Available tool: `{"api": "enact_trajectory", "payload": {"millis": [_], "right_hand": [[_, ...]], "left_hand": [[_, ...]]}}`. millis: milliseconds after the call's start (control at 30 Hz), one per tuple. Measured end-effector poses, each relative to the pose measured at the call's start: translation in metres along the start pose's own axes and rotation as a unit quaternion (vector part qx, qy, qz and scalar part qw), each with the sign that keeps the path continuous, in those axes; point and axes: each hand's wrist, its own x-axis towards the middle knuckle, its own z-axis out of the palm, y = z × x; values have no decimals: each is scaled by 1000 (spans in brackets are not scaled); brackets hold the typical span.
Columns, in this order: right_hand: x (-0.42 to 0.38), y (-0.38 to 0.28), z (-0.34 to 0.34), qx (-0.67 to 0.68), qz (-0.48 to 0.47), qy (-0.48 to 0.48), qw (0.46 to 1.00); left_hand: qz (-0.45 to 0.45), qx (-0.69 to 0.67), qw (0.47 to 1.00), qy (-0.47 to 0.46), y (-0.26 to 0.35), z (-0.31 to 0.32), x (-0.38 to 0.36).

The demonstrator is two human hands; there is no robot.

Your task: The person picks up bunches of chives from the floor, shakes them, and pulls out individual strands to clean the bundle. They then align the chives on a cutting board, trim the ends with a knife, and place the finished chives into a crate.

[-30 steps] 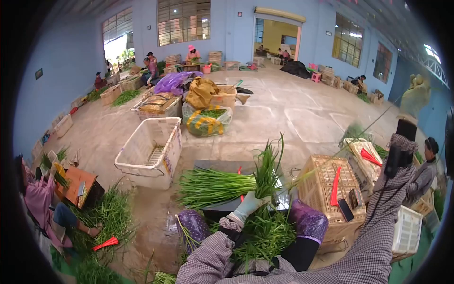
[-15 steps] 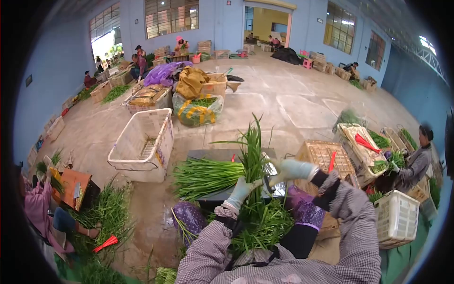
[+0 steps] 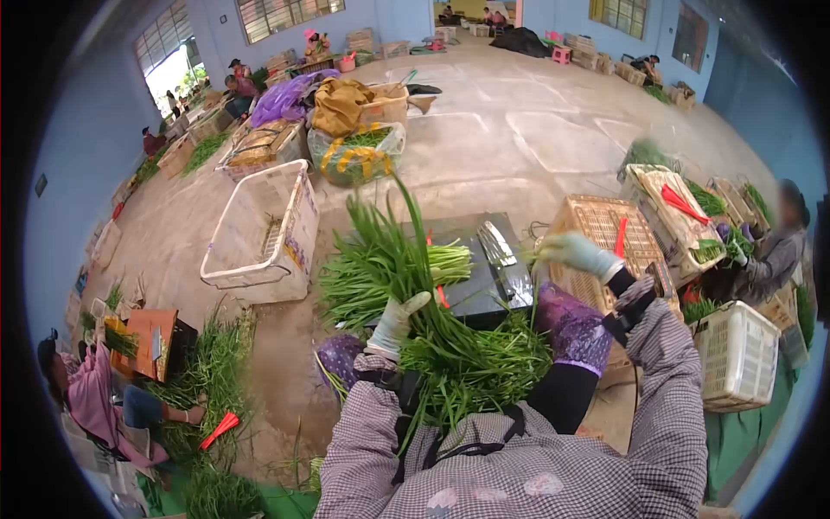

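Observation:
My left hand [image 3: 395, 327], in a pale glove, is closed round a bunch of long green chives [image 3: 418, 275] held upright over my lap. Out to the right, my gloved right hand [image 3: 577, 252] is raised beside the black board; its fingers look pinched together but are blurred, and what they hold cannot be made out. A pile of chives [image 3: 450, 259] lies on the black board [image 3: 484, 294], white stalk ends to the right. Loose chives [image 3: 484, 363] cover my lap. A shiny metal strip [image 3: 496, 244] rests on the board's right part.
An open white crate [image 3: 259, 229] stands ahead to the left. On the right are a tan crate [image 3: 605, 225] with red ties [image 3: 621, 236] and a white basket [image 3: 735, 355]. Co-workers sit at left [image 3: 95, 381] and right [image 3: 778, 242], near heaps of greens.
My left hand has moved left and slightly down with its chives, which now lean left. My right hand has moved right and up, away from the bunch. The view has tilted down.

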Motion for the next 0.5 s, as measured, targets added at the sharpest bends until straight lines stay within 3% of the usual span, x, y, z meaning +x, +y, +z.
{"api": "enact_trajectory", "payload": {"millis": [33, 100, 167, 233, 300, 333, 400, 433, 500], "right_hand": [[-1, 30, -4, -54, -30, 61, 996], [-21, 14, -47, 17, 96, 159, 982], [-32, 3, -76, 28, 57, 299, 952], [-43, -6, -110, 131, 103, 349, 922], [-52, -21, -127, 129, 59, 440, 887], [-58, -27, -133, 131, 61, 439, 887], [-69, -39, -144, -26, -20, 528, 849], [-76, -48, -153, -24, -19, 526, 850], [-93, -61, -166, 185, 159, 577, 779]], "left_hand": [[-1, 1, 1000, -16, 1, -6, -1], [-4, 5, 999, -48, 2, -12, -2], [-2, -2, 999, -50, 6, -10, -4], [-3, -19, 999, -48, 7, -10, -4], [6, -14, 999, -38, -1, -20, -3], [-8, -59, 998, -6, -4, -22, -3], [0, -126, 992, 16, -13, -32, -1], [-2, -125, 992, 19, -14, -38, -1], [14, -136, 990, 30, -13, -49, -5]]}}
